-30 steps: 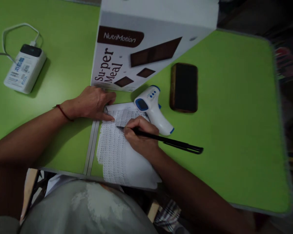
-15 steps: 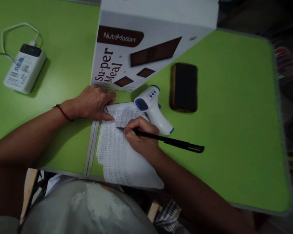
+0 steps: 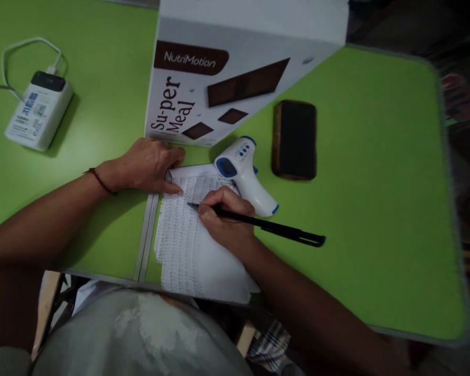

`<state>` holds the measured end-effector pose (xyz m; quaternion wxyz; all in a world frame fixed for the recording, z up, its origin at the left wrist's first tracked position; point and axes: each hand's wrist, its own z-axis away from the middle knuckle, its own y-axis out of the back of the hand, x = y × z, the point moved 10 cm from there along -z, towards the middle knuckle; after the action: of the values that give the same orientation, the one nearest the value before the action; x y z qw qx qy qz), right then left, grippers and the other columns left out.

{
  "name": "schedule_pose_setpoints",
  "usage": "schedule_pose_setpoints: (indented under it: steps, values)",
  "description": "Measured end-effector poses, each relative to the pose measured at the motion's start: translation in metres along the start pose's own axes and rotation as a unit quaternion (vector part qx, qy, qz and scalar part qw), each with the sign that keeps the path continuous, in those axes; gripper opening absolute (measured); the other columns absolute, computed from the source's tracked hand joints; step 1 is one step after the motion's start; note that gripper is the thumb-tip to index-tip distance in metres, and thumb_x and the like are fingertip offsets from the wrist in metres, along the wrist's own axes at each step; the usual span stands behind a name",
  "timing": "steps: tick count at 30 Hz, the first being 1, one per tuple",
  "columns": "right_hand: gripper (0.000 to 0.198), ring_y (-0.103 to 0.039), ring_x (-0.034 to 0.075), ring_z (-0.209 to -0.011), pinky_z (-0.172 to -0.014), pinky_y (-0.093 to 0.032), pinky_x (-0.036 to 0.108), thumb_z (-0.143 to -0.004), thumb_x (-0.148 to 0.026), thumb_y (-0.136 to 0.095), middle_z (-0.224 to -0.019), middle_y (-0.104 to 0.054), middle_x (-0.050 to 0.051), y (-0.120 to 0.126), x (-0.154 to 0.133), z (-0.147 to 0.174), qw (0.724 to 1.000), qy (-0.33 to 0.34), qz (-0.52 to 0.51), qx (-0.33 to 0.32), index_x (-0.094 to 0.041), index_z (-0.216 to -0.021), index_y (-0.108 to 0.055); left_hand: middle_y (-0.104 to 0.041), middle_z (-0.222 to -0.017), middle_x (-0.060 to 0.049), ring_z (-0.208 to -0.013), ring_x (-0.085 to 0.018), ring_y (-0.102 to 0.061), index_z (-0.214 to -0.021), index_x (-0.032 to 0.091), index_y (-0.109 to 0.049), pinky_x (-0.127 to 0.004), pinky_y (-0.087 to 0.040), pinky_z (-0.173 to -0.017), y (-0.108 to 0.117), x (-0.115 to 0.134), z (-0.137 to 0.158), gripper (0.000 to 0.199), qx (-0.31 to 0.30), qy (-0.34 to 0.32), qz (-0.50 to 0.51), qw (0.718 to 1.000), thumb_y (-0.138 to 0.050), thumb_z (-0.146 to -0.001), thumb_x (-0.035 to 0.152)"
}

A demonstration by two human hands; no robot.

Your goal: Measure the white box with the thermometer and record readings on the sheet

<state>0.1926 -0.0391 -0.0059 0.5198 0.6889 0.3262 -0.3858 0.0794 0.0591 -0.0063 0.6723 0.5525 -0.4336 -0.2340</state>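
Observation:
My right hand (image 3: 226, 219) grips a long black pen (image 3: 274, 228) with its tip on a white sheet of paper (image 3: 184, 240) full of small printed rows. The sheet lies at the near edge of the green table (image 3: 368, 198). My left hand (image 3: 149, 164) rests flat on the sheet's upper left corner, fingers pressing it down; a red string circles that wrist. A white and blue infrared thermometer (image 3: 245, 172) lies just beyond my right hand, touching the paper's top right.
A large white "NutriMotion Su-per Meal" box (image 3: 227, 68) stands behind the paper. A dark phone (image 3: 294, 140) lies right of the thermometer. A white power bank (image 3: 39, 109) with a cable sits at the far left. A metal seam (image 3: 145, 235) joins two tabletops.
The pen and right hand have shifted only slightly on the sheet; the left hand has stayed where it was.

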Motion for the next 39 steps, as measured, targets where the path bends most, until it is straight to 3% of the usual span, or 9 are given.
schedule_pose_setpoints:
  steps: [7,10,15,22,26,30,34,37,39]
  values:
    - [0.014,-0.046,0.011,-0.046,-0.046,-0.038,0.027,-0.069,-0.019,-0.055,-0.05,-0.05,-0.007,-0.001,-0.002,0.001,0.999,0.032,0.025,-0.006,-0.026,-0.062,-0.045,-0.063,-0.07,-0.002,-0.07,-0.021,-0.061,-0.091,0.021,-0.062,-0.032,-0.041,-0.069,-0.001,-0.001,0.0,0.047,0.009,-0.008,0.006,1.0,-0.072,-0.075,0.063]
    - [0.016,-0.049,0.012,-0.047,-0.048,-0.042,0.028,-0.074,-0.014,-0.054,-0.053,-0.054,-0.007,0.005,-0.017,0.002,0.99,0.116,0.083,0.001,-0.026,-0.066,-0.047,-0.064,-0.07,-0.002,-0.067,-0.02,-0.06,-0.092,0.021,-0.063,-0.032,-0.041,-0.067,0.0,0.0,0.0,0.047,0.009,-0.006,-0.007,1.0,-0.074,-0.074,0.062]
    - [0.016,-0.067,0.019,-0.074,-0.067,-0.055,0.035,-0.091,-0.013,-0.057,-0.081,-0.071,0.003,0.002,-0.049,0.009,0.93,0.314,0.178,-0.062,-0.024,-0.092,-0.068,-0.065,-0.067,-0.004,-0.061,-0.019,-0.057,-0.091,0.019,-0.065,-0.03,-0.036,-0.06,0.001,0.0,0.002,0.042,0.01,-0.006,-0.024,1.0,-0.065,-0.083,0.06]
    - [0.033,-0.062,0.02,-0.08,-0.073,-0.051,0.036,-0.099,-0.005,-0.044,-0.09,-0.072,0.008,-0.015,-0.054,0.019,0.849,0.417,0.308,-0.107,-0.018,-0.111,-0.072,-0.065,-0.065,-0.004,-0.053,-0.015,-0.049,-0.078,0.019,-0.062,-0.028,-0.029,-0.052,0.009,-0.005,0.007,0.034,0.064,-0.026,-0.013,0.998,-0.053,-0.091,0.05]
    - [0.028,-0.064,0.021,-0.081,-0.072,-0.051,0.036,-0.095,-0.009,-0.052,-0.089,-0.071,0.007,0.005,-0.058,0.009,0.878,0.394,0.269,-0.035,-0.021,-0.11,-0.072,-0.062,-0.062,-0.001,-0.052,-0.013,-0.048,-0.075,0.02,-0.057,-0.028,-0.029,-0.051,0.022,-0.002,0.011,0.029,0.115,-0.04,0.01,0.992,-0.05,-0.092,0.043]
    - [0.019,-0.066,0.026,-0.088,-0.078,-0.055,0.042,-0.092,-0.021,-0.06,-0.093,-0.071,0.01,0.032,-0.041,-0.01,0.914,0.302,0.266,0.048,-0.021,-0.107,-0.071,-0.056,-0.058,0.002,-0.05,-0.012,-0.048,-0.073,0.022,-0.049,-0.028,-0.032,-0.05,0.05,0.008,0.026,0.024,0.241,-0.091,0.029,0.966,-0.048,-0.094,0.033]
    - [0.048,-0.064,0.035,-0.097,-0.081,-0.055,0.05,-0.087,-0.047,-0.066,-0.105,-0.069,0.018,0.038,0.0,-0.028,0.921,0.156,0.355,0.047,-0.015,-0.123,-0.064,-0.054,-0.069,0.001,-0.059,-0.014,-0.05,-0.085,0.025,-0.046,-0.032,-0.042,-0.056,0.081,-0.009,0.049,0.017,0.407,-0.027,0.034,0.912,-0.055,-0.093,0.038]
    - [0.057,-0.065,0.035,-0.098,-0.079,-0.054,0.048,-0.087,-0.05,-0.066,-0.109,-0.069,0.019,0.037,0.025,-0.033,0.917,0.073,0.391,0.019,-0.014,-0.13,-0.06,-0.057,-0.101,-0.007,-0.094,-0.023,-0.059,-0.104,0.026,-0.045,-0.044,-0.053,-0.081,0.095,-0.044,0.067,0.048,0.527,0.085,0.103,0.839,-0.073,-0.079,0.056]
    - [0.051,-0.067,0.033,-0.095,-0.077,-0.054,0.044,-0.088,-0.047,-0.064,-0.107,-0.07,0.018,0.037,0.036,-0.036,0.921,0.031,0.388,-0.002,-0.014,-0.128,-0.062,-0.051,-0.129,-0.013,-0.126,-0.031,-0.051,-0.124,0.026,-0.042,-0.05,-0.05,-0.101,0.085,-0.069,0.053,0.08,0.486,0.109,0.238,0.834,-0.085,-0.064,0.06]
